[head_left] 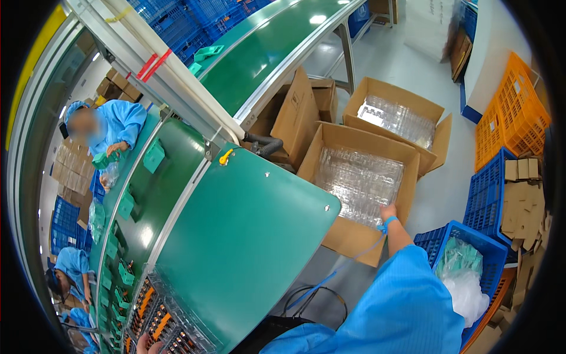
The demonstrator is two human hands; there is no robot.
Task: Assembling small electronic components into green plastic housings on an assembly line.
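The right arm, in a blue sleeve, stretches far out to the right, and the right hand (388,212) is down at the near edge of an open cardboard box (348,236) on the floor, a blue wrist strap (388,223) looped round the wrist with its blue cord (342,268) trailing back toward the body. The hand sits right on the stack of clear plastic trays (359,180) that fills the box; the fingers are too small and too hidden by the trays to tell whether they grip one or just rest on top. Behind it stands a second open box (439,112), also packed with clear trays. Down at the bottom edge, the left hand (148,344) barely peeks into view, touching the near rim of a clear tray of small orange and dark parts (162,318) on the green table (247,236); whether it is closed or spread cannot be told. To the left runs a green conveyor belt (159,200) carrying small green boxes (154,154), with other workers in blue coats beside it. On the right, a blue crate (489,248) holds plastic bags, next to an orange crate (513,112) and a blue crate of cardboard pieces (522,206)
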